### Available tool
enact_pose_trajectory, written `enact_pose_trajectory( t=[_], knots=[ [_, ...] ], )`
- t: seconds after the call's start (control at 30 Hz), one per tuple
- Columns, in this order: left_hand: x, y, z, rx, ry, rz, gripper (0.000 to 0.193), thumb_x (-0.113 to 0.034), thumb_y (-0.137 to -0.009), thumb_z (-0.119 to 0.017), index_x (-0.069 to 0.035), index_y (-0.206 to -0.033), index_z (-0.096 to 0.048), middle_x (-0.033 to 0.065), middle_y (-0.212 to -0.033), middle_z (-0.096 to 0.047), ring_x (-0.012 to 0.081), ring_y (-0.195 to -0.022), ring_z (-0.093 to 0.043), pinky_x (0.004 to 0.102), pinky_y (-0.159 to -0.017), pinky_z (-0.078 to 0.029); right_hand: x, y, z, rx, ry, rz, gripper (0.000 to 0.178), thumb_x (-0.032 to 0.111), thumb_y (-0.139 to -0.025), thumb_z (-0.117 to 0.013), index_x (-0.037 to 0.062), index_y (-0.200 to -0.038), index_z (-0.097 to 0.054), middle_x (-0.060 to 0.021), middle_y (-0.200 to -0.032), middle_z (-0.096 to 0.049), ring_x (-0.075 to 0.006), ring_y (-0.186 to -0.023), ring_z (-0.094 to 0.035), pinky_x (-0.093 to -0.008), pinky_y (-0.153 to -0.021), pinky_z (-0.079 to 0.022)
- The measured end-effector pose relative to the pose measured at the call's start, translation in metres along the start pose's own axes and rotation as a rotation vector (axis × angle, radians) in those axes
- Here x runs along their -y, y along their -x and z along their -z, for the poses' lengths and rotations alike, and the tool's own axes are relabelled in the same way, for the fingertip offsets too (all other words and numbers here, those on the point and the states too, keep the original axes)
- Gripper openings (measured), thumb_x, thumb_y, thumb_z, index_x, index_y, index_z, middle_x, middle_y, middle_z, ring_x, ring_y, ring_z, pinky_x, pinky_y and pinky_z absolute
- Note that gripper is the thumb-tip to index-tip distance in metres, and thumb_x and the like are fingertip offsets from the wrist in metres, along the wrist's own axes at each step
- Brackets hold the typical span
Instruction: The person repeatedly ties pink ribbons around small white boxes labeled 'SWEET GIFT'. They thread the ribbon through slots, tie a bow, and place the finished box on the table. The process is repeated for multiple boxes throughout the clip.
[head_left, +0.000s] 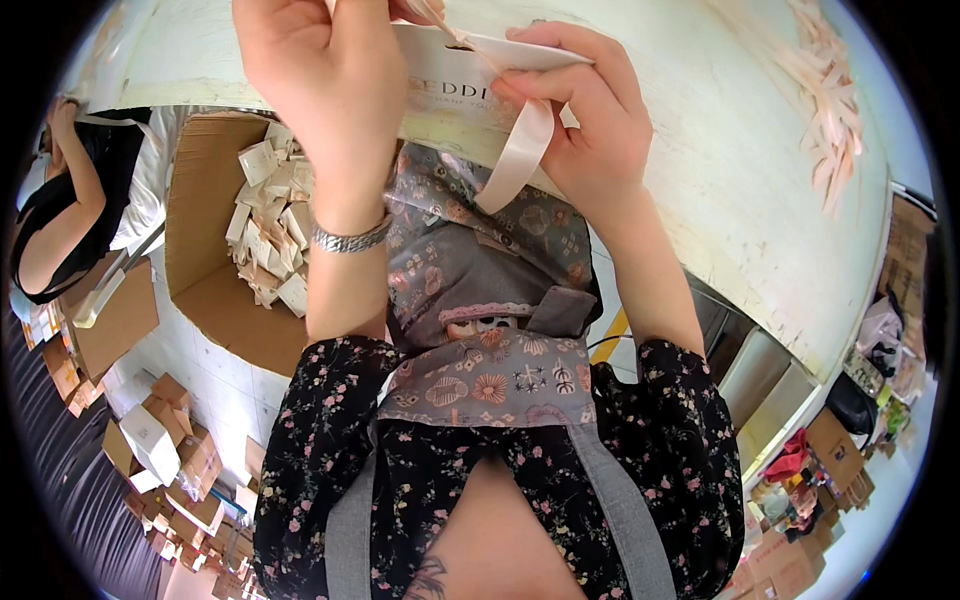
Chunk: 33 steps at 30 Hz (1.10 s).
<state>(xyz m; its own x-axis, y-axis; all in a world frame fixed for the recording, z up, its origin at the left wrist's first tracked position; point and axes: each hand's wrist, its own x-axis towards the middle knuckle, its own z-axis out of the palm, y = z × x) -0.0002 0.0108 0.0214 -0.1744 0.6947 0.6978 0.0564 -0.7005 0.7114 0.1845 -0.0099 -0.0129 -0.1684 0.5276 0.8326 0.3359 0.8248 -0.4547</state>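
Holding cream pieces (pixel 265 240), a cardboard box (pixel 206 215) stands left of the ribbon (pixel 522 150).

This is a workshop, shown by a worktable (pixel 720 210), ribbon strips (pixel 835 125) and piled cartons (pixel 200 470).

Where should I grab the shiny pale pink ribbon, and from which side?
Perhaps pinch the shiny pale pink fabric ribbon by its flat hanging tail, from the body side: that part dangles free, while higher up the right hand pinches the ribbon.
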Motion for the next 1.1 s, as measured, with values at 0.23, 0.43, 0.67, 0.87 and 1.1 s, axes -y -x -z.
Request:
enact_pose_trajectory(
  t=[0.23,0.43,0.67,0.87,1.1],
  knots=[
    [-0.102,0.018,0.050,0.779,-0.992,-0.112,0.036,-0.009,-0.055,-0.079,-0.012,-0.086,-0.061,0.0056,-0.111,-0.061,0.0288,-0.103,-0.057,0.0427,-0.088,-0.044,0.016,-0.030,0.050,0.039,0.103,-0.213,0.025,-0.010,-0.070,-0.054,0.0058,-0.086,-0.064,-0.0138,-0.116,-0.056,-0.0269,-0.101,-0.056,-0.0363,-0.086,-0.044],
    [-0.101,0.041,0.033,0.586,-0.519,0.398,0.032,-0.027,-0.074,-0.071,-0.005,-0.095,-0.059,0.0106,-0.106,-0.062,0.0291,-0.093,-0.059,0.0360,-0.082,-0.046,0.039,-0.057,0.021,0.350,0.299,0.106,0.033,-0.001,-0.071,-0.058,0.0081,-0.101,-0.067,-0.0147,-0.120,-0.054,-0.0302,-0.112,-0.050,-0.0386,-0.093,-0.041],
    [-0.070,0.051,0.004,0.320,0.086,0.760,0.035,-0.032,-0.099,-0.045,0.000,-0.101,-0.060,0.0051,-0.081,-0.061,0.0125,-0.074,-0.053,0.0265,-0.068,-0.043,0.037,-0.090,0.020,0.637,0.354,0.272,0.018,0.004,-0.071,-0.067,0.0088,-0.088,-0.067,-0.0067,-0.106,-0.061,-0.0209,-0.093,-0.059,-0.0323,-0.078,-0.046],
    [-0.080,0.045,0.015,0.204,0.058,0.797,0.033,-0.031,-0.098,-0.049,-0.001,-0.102,-0.061,-0.0054,-0.064,-0.041,0.0046,-0.060,-0.037,0.0199,-0.054,-0.030,0.007,-0.077,0.007,0.288,0.071,0.291,0.016,0.007,-0.066,-0.067,0.0156,-0.079,-0.066,0.0031,-0.090,-0.066,-0.0154,-0.077,-0.062,-0.0279,-0.065,-0.049],
    [-0.078,0.044,-0.004,0.203,0.161,0.744,0.022,-0.014,-0.092,-0.059,0.003,-0.106,-0.061,0.0047,-0.091,-0.065,0.0110,-0.088,-0.059,0.0244,-0.080,-0.046,-0.002,-0.071,-0.004,0.170,0.066,0.423,0.018,0.010,-0.064,-0.070,0.0157,-0.080,-0.068,0.0036,-0.080,-0.067,-0.0148,-0.067,-0.062,-0.0263,-0.055,-0.048]
  ],
)
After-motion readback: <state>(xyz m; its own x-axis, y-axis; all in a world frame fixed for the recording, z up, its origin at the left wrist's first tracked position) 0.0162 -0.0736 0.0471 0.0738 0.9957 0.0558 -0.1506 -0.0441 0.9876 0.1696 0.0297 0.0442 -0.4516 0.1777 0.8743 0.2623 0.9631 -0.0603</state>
